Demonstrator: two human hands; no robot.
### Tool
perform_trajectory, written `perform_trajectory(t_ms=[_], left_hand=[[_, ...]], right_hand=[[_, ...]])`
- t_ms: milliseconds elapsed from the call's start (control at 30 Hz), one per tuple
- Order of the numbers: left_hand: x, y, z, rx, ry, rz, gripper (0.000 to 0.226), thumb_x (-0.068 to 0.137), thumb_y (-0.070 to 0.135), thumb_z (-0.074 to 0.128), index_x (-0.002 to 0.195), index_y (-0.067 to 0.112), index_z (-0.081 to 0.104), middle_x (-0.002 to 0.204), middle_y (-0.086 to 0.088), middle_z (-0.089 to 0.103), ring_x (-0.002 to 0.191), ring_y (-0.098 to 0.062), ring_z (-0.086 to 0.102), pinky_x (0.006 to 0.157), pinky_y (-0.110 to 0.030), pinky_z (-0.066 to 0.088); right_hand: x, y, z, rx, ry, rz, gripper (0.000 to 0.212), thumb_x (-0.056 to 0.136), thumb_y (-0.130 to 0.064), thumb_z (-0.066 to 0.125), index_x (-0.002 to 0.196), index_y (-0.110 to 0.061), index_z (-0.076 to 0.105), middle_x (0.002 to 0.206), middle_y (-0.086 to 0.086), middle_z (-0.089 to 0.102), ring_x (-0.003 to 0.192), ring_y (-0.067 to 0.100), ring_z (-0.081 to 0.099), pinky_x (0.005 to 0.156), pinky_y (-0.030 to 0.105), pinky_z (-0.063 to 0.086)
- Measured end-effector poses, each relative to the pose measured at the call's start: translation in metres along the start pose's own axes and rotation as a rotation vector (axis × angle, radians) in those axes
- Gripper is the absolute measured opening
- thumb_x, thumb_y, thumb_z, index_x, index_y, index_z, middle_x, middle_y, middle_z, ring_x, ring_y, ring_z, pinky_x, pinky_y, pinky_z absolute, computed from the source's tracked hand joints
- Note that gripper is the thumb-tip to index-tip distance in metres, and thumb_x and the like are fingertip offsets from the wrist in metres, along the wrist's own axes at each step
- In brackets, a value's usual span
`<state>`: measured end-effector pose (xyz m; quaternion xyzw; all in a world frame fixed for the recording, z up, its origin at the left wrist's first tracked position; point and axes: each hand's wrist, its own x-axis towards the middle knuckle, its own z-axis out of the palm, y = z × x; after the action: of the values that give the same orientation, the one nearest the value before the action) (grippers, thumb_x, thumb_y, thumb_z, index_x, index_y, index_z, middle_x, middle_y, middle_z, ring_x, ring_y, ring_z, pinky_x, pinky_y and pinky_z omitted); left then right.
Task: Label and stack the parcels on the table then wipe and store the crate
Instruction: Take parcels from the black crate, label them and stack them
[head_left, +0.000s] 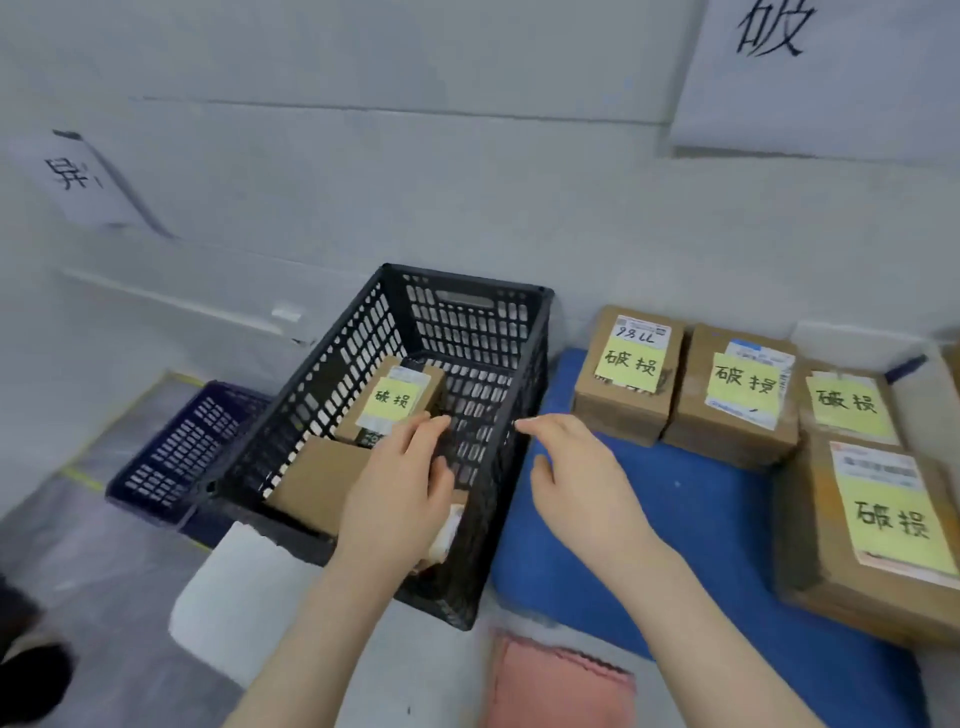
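Black mesh crate (467, 332) on the table, holding a yellow-labelled parcel (389, 400) and a plain carton (317, 478). Left hand (400, 483) reaches inside, fingers loosely spread, gripping nothing visible; right hand (576, 478) hovers open beside the crate's right wall. Four labelled parcels (727, 395) rest on the blue mat (571, 545); pink cloth (561, 686) in foreground.

Parcel-sorting area, warehouse or mailroom type. Evidence: cardboard parcels (623, 374) bearing shipping labels and yellow handwritten notes (629, 367); black perforated crate (467, 322) on the surface (571, 545); blue crate (176, 452) on the floor; handwritten paper signs (810, 67) taped to a plain white wall.
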<state>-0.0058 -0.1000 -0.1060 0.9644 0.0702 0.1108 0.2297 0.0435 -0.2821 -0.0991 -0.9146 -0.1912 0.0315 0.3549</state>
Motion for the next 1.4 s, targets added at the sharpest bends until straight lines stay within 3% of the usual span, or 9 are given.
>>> perform_trajectory(t_ms=[100, 367, 667, 900, 967, 1100, 1200, 1300, 1400], left_hand=[[0.015, -0.063, -0.015, 0.06, -0.026, -0.065, 0.041, 0.094, 0.023, 0.043, 0.135, 0.024, 0.047, 0.14, 0.008, 0.043, 0.122, -0.012, 0.043, 0.081, -0.024, 0.041], [0.072, -0.172, -0.022, 0.006, -0.211, 0.008, 0.044, 0.093, 0.015, 0.043, 0.136, 0.019, 0.045, 0.138, 0.003, 0.043, 0.121, -0.016, 0.045, 0.09, -0.036, 0.048], [0.137, -0.201, 0.017, 0.067, -0.388, 0.1, 0.047, 0.092, 0.018, 0.045, 0.14, 0.018, 0.04, 0.146, -0.004, 0.035, 0.125, -0.026, 0.04, 0.095, -0.039, 0.044], [0.176, -0.225, 0.065, 0.201, -0.582, 0.018, 0.055, 0.093, 0.027, 0.044, 0.145, 0.02, 0.027, 0.158, -0.002, 0.005, 0.131, -0.034, 0.03, 0.097, -0.041, 0.043], [0.178, -0.226, 0.076, 0.189, -0.58, 0.013, 0.056, 0.092, 0.028, 0.043, 0.145, 0.025, 0.026, 0.158, 0.002, 0.003, 0.127, -0.037, 0.034, 0.092, -0.041, 0.044], [0.184, -0.226, 0.088, 0.071, -0.584, 0.077, 0.057, 0.094, 0.033, 0.041, 0.148, 0.032, 0.02, 0.157, 0.013, 0.007, 0.129, -0.039, 0.032, 0.095, -0.041, 0.039], [0.186, -0.231, 0.095, -0.034, -0.558, 0.067, 0.06, 0.095, 0.032, 0.045, 0.149, 0.03, 0.019, 0.157, 0.016, 0.001, 0.124, -0.031, 0.041, 0.097, -0.038, 0.042], [0.184, -0.231, 0.099, -0.134, -0.618, 0.01, 0.068, 0.094, 0.036, 0.049, 0.15, 0.031, 0.012, 0.157, 0.013, -0.021, 0.11, -0.022, 0.056, 0.089, -0.042, 0.05], [0.184, -0.227, 0.098, -0.133, -0.617, 0.015, 0.069, 0.092, 0.038, 0.051, 0.15, 0.03, 0.013, 0.157, 0.012, -0.018, 0.109, -0.023, 0.055, 0.086, -0.042, 0.05]], right_hand=[[0.025, -0.032, 0.043, -0.052, -0.036, -0.031, 0.045, 0.096, -0.009, 0.042, 0.137, -0.028, 0.047, 0.138, -0.01, 0.044, 0.12, 0.013, 0.046, 0.09, 0.028, 0.047], [0.087, -0.075, 0.135, -0.103, -0.134, 0.16, 0.045, 0.096, -0.01, 0.042, 0.138, -0.024, 0.047, 0.14, -0.004, 0.042, 0.116, 0.017, 0.05, 0.087, 0.031, 0.049], [0.13, -0.067, 0.172, -0.148, -0.183, 0.317, 0.044, 0.092, -0.008, 0.043, 0.135, -0.019, 0.05, 0.135, 0.003, 0.045, 0.114, 0.023, 0.051, 0.088, 0.039, 0.051], [0.193, -0.023, 0.226, -0.034, -0.399, 0.297, 0.061, 0.091, -0.016, 0.053, 0.147, -0.022, 0.032, 0.159, 0.002, 0.003, 0.132, 0.03, 0.038, 0.105, 0.039, 0.04], [0.2, -0.011, 0.239, 0.019, -0.378, 0.278, 0.064, 0.089, -0.017, 0.056, 0.148, -0.027, 0.03, 0.16, -0.001, -0.004, 0.136, 0.028, 0.034, 0.107, 0.037, 0.039], [0.205, 0.011, 0.242, 0.116, -0.234, 0.283, 0.064, 0.088, -0.012, 0.058, 0.145, -0.029, 0.035, 0.16, -0.005, 0.004, 0.143, 0.022, 0.026, 0.11, 0.034, 0.036], [0.201, 0.024, 0.236, 0.125, -0.201, 0.309, 0.06, 0.089, -0.015, 0.057, 0.144, -0.03, 0.036, 0.16, -0.011, 0.004, 0.131, 0.016, 0.043, 0.096, 0.022, 0.043], [0.196, 0.028, 0.238, 0.127, -0.202, 0.319, 0.06, 0.092, -0.022, 0.057, 0.145, -0.033, 0.033, 0.161, -0.013, -0.001, 0.098, 0.011, 0.064, 0.078, 0.018, 0.049], [0.196, 0.02, 0.242, 0.162, -0.175, 0.351, 0.059, 0.092, -0.022, 0.057, 0.146, -0.031, 0.034, 0.161, -0.014, 0.0, 0.058, -0.003, 0.057, 0.06, 0.01, 0.04]])
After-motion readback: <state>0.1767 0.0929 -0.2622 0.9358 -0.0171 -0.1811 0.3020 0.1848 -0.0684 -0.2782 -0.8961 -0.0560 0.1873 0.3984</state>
